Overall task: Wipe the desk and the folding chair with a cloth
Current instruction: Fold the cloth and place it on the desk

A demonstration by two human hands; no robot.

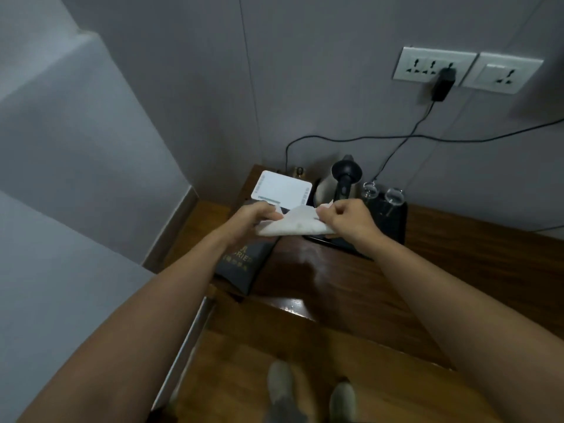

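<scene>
A white folded cloth [294,228] is held in the air between both hands, just above the back part of the dark brown wooden desk [335,288] and clear of its surface. The left hand [254,216] pinches the cloth's left edge with curled fingers. The right hand [348,221] is curled tight on its right corner, thumb and fingers pressed into the fabric. Just behind the cloth lies a flat white plastic box [282,190] with rounded corners, its near edge hidden by the left hand. Beside it stands a pale kettle with a black lid and handle [343,180], then two clear glasses [393,195] on a black tray [392,227], which the right hand and the cloth partly cover. A black pouch with gold lettering [241,267] lies at the desk's left edge, partly under the left forearm. On the grey wall a black plug [442,83] sits in a white socket plate [427,64], and its cable drops towards the kettle. Grey shoes [280,383] stand on the wooden floor.
</scene>
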